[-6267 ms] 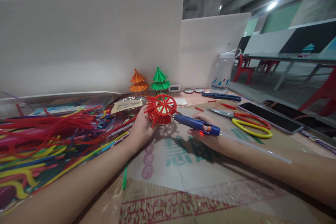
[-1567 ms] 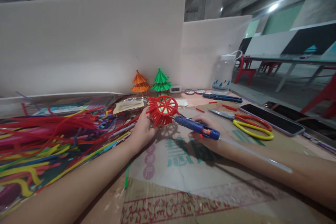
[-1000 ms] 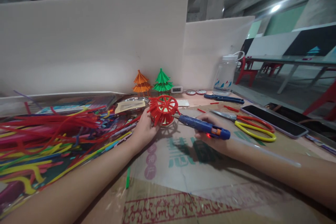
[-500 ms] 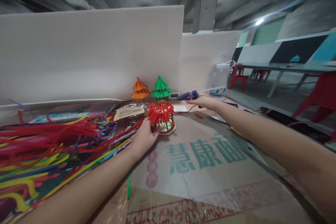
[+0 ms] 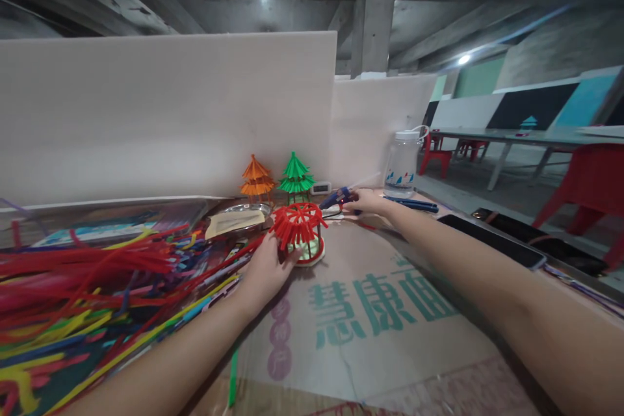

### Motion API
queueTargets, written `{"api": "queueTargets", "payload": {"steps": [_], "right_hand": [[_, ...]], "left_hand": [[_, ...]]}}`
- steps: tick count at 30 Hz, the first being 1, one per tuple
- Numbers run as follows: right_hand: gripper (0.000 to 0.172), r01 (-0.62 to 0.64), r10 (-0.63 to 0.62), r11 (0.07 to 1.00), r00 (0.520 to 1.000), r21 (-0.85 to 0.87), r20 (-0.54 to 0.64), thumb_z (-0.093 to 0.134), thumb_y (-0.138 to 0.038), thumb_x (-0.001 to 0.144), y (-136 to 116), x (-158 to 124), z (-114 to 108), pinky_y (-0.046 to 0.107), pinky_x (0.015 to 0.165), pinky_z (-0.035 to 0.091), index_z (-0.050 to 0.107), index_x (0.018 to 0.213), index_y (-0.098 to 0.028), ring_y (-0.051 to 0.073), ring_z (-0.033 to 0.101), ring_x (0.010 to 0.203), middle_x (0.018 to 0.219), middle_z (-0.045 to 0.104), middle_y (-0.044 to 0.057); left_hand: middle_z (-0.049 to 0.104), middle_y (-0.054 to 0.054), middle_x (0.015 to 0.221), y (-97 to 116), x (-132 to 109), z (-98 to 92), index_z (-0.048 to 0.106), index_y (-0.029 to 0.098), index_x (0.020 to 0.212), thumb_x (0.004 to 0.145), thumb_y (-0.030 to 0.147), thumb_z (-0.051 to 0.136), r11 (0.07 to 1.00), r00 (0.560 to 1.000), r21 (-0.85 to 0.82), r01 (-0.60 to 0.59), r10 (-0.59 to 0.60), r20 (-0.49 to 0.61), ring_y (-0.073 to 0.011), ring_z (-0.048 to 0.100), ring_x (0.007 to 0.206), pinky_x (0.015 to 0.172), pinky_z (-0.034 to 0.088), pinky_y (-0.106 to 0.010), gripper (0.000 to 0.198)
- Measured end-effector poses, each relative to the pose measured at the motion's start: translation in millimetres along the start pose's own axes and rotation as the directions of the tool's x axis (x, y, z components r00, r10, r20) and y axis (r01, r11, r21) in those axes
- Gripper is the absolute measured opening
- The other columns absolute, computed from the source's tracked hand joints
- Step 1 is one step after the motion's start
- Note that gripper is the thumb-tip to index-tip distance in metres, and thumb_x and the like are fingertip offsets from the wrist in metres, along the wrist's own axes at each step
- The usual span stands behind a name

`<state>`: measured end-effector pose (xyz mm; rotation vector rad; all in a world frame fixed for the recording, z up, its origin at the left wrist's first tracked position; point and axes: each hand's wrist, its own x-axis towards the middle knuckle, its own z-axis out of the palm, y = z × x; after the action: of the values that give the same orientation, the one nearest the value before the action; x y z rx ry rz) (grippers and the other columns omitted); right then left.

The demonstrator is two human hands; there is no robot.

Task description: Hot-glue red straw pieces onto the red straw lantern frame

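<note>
A small red straw pavilion [image 5: 299, 232] stands upright on the cardboard sheet [image 5: 380, 312]. My left hand [image 5: 266, 271] cups its left side, fingers wrapped round the red roof. My right hand [image 5: 366, 201] is stretched far forward toward the back of the table and grips a blue glue gun [image 5: 336, 197] low over the table, its nozzle pointing left. Orange [image 5: 257, 177] and green [image 5: 295, 175] straw pavilions stand just behind, against the white partition.
A heap of coloured straws [image 5: 88, 286] fills the left side. A metal dish [image 5: 238, 215] lies behind the red pavilion. A clear water bottle [image 5: 402, 162], a blue tool [image 5: 410, 205] and a dark phone [image 5: 492, 240] lie on the right. Red chairs stand beyond.
My right hand has pulled the glue gun away from the red pavilion and carried it forward to the back of the table. The pavilion now stands upright. The view has tilted up.
</note>
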<state>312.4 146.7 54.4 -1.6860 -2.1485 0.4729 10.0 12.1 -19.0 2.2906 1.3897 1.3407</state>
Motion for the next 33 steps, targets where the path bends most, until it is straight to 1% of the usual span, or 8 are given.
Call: {"api": "queueTargets", "payload": {"steps": [4,8,12,17,21,27,29,33], "right_hand": [[0.031,0.01,-0.025,0.985,0.996,-0.172,-0.083,0.062,-0.036,0.1,8.7,-20.3,-28.4,0.041,0.094,0.054,0.068,0.123,-0.016,0.027,0.067,0.11,0.124,0.07,0.013],[0.029,-0.005,-0.037,0.954,0.991,-0.298,-0.132,0.058,-0.033,0.099,14.9,-52.3,-43.3,0.032,0.081,0.048,0.077,0.105,-0.013,0.031,0.07,0.101,0.103,0.078,0.017],[0.019,0.08,-0.094,0.943,0.995,-0.322,-0.03,0.071,-0.035,0.087,13.4,-77.8,-28.3,0.028,0.07,0.044,0.08,0.091,-0.019,0.026,0.071,0.084,0.09,0.079,0.01],[0.008,0.154,-0.178,0.955,0.981,-0.255,-0.075,0.068,-0.016,0.081,13.7,-83.6,1.4,0.03,0.081,0.044,0.076,0.079,-0.018,0.027,0.068,0.093,0.095,0.076,0.013],[0.01,0.2,-0.213,0.976,0.961,-0.09,-0.175,0.062,-0.019,0.083,11.6,-85.3,10.6,0.033,0.084,0.045,0.065,0.074,-0.018,0.027,0.066,0.092,0.092,0.074,0.013],[0.022,0.251,-0.197,0.909,0.962,0.332,-0.189,0.038,-0.04,0.099,-18.4,-106.9,9.2,0.03,0.062,0.051,0.05,0.098,-0.021,0.017,0.064,0.062,0.081,0.075,0.008],[0.026,0.24,-0.203,0.811,0.971,0.534,-0.128,0.047,-0.047,0.096,-31.3,-117.0,8.7,0.03,0.062,0.052,0.048,0.096,-0.021,0.016,0.065,0.062,0.081,0.076,0.009],[0.041,0.083,-0.229,0.497,0.973,0.864,0.038,0.074,-0.052,0.082,-53.8,-136.1,12.5,0.028,0.062,0.052,0.048,0.086,-0.022,0.014,0.067,0.061,0.081,0.077,0.008]], "left_hand": [[0.066,-0.015,0.128,2.2,1.2,-0.9,0.063,0.018,0.127,0.093,0.048,0.061,1.0,1.0,0.02,-0.017,0.017,-0.003,-0.033,0.062,0.125,0.113,0.046,-0.052,0.045],[0.066,-0.015,0.13,2.6,3.3,-1.6,0.061,0.018,0.131,0.093,0.049,0.062,0.999,0.999,-0.002,-0.034,0.034,0.006,-0.0327,0.06,0.128,0.115,0.045,-0.05,0.049],[0.065,-0.016,0.131,0.3,3.1,0.0,0.064,0.017,0.129,0.092,0.05,0.063,1.0,1.0,-0.021,0.0,0.0,0.02,-0.0336,0.06,0.128,0.114,0.044,-0.051,0.05],[0.064,-0.016,0.134,-1.5,0.3,1.0,0.059,0.017,0.133,0.092,0.054,0.062,0.988,0.997,-0.13,0.08,-0.077,0.032,-0.0318,0.062,0.126,0.113,0.045,-0.048,0.055],[0.066,-0.016,0.133,0.7,0.2,-0.3,0.056,0.017,0.136,0.093,0.055,0.06,0.982,0.995,-0.162,0.094,-0.088,0.046,-0.031,0.064,0.124,0.113,0.046,-0.048,0.057],[0.065,-0.016,0.133,5.7,2.3,-2.5,0.063,0.017,0.128,0.093,0.052,0.061,0.992,0.995,-0.085,0.09,-0.086,0.053,-0.0328,0.061,0.126,0.114,0.044,-0.051,0.05],[0.066,-0.016,0.132,4.1,2.4,-1.8,0.063,0.016,0.127,0.093,0.05,0.061,0.994,0.996,-0.076,0.081,-0.078,0.051,-0.0331,0.061,0.126,0.113,0.045,-0.052,0.048],[0.065,-0.016,0.134,-0.7,1.7,0.5,0.06,0.016,0.131,0.093,0.047,0.064,0.993,0.999,-0.107,0.044,-0.04,0.033,-0.0315,0.062,0.127,0.112,0.046,-0.049,0.049]]}}
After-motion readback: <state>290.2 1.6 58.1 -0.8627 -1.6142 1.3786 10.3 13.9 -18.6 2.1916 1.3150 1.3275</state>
